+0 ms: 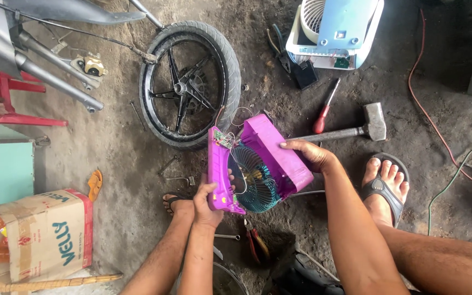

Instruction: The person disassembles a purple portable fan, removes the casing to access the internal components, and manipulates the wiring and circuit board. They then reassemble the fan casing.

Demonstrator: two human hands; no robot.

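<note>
I hold a purple plastic fan housing opened into two halves over the dirt floor. My left hand grips the front half at its lower edge. My right hand rests on the top edge of the rear half. A teal wire grille and the fan motor sit between the halves. A small green circuit board with thin wires shows at the top of the front half.
A motorcycle wheel lies ahead. A hammer, a red-handled screwdriver and a white-and-blue fan lie to the right. Pliers lie below the fan. A cardboard box stands left. Red and green cables run right.
</note>
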